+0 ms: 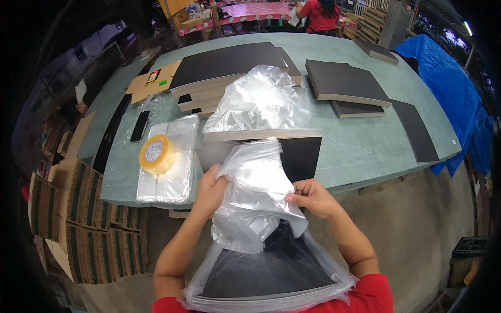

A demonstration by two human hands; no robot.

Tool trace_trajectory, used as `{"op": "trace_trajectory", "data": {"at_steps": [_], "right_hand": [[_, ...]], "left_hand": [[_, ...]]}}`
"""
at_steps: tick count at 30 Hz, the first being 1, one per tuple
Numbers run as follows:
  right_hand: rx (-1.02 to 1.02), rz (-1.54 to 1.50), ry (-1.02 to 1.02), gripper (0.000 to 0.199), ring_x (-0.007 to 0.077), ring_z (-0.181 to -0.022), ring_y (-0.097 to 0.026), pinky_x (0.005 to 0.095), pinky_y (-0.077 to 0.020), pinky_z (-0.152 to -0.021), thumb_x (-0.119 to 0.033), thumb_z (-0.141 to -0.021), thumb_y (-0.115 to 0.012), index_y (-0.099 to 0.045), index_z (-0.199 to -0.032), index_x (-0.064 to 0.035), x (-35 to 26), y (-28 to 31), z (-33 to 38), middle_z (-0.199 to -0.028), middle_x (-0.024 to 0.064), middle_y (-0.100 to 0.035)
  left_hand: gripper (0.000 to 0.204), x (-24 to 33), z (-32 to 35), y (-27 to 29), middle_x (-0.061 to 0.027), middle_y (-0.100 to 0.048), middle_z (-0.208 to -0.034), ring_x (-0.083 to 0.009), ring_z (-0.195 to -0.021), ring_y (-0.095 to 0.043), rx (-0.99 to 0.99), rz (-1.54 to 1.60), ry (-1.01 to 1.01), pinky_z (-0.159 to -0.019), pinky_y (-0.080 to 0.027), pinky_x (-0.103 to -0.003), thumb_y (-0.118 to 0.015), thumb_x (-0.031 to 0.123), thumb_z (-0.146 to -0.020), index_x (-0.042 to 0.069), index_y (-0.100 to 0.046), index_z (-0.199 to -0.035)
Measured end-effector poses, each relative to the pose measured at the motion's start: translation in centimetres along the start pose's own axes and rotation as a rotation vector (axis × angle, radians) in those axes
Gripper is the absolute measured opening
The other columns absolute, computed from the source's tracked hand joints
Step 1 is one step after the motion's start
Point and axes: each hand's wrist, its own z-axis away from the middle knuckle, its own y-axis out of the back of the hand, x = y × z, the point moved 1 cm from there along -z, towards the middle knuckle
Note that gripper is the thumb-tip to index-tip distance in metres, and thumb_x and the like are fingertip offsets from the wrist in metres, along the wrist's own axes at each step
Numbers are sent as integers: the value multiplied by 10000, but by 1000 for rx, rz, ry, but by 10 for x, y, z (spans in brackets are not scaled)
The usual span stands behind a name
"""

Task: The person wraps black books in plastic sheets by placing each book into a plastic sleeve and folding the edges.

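Well, your green desk (368, 141) has a crumpled blue tarp (441, 73) at two o'clock; your left hand (211, 190) and right hand (314, 197) pinch crinkly translucent plastic (254, 180).

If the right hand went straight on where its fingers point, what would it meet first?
The right hand points leftward, so first the crumpled translucent plastic pinched at its fingertips. Beyond that, perhaps the left hand, though depth is unclear from this view.
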Motion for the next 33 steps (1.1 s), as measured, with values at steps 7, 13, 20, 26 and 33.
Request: {"op": "trace_trajectory", "data": {"at_steps": [7, 13, 20, 26, 33], "right_hand": [[198, -101, 29, 146, 74, -611, -536, 225, -429, -548, -49, -659, -695, -589, -743, 4, 20, -14, -11, -705, 44, -595], [224, -211, 53, 350, 75, -621, -504, 211, -391, -539, -354, -817, -526, -588, -758, -15, 50, -27, -30, -667, 22, -559], [102, -258, 99, 130, 63, -588, -504, 198, -400, -538, -146, -761, -623, -573, -767, -26, 6, -31, -4, -681, 6, -562], [107, -745, 235, 182, 131, -645, -559, 254, -470, -601, -192, -777, -578, -555, -862, -33, 30, 28, 20, -753, 53, -585], [211, -599, 212, 168, 159, -701, -587, 278, -487, -610, -174, -791, -568, -566, -850, -17, 19, 42, 40, -779, 97, -599]], "left_hand": [[321, 44, 52, -22, -126, -560, -850, -186, -689, -538, -96, -345, -23, -619, -432, -267, -670, 101, -675, 0, -507, -933], [324, 13, 32, -55, -82, -581, -759, -75, -550, -487, -157, -65, -70, -516, -409, -221, -649, 72, -702, 34, -533, -1003], [306, 13, 26, -51, -85, -571, -798, -167, -681, -524, -368, -181, -270, -620, -424, -278, -589, 56, -712, 26, -556, -1015], [189, -78, 70, 67, -128, -549, -838, -214, -765, -533, 40, -274, -78, -710, -427, -307, -480, 11, -698, -18, -552, -871], [144, -12, 104, 158, -99, -559, -795, -180, -651, -569, 834, -628, -172, -575, -504, -295, -487, 123, -774, 19, -520, -867]]}}
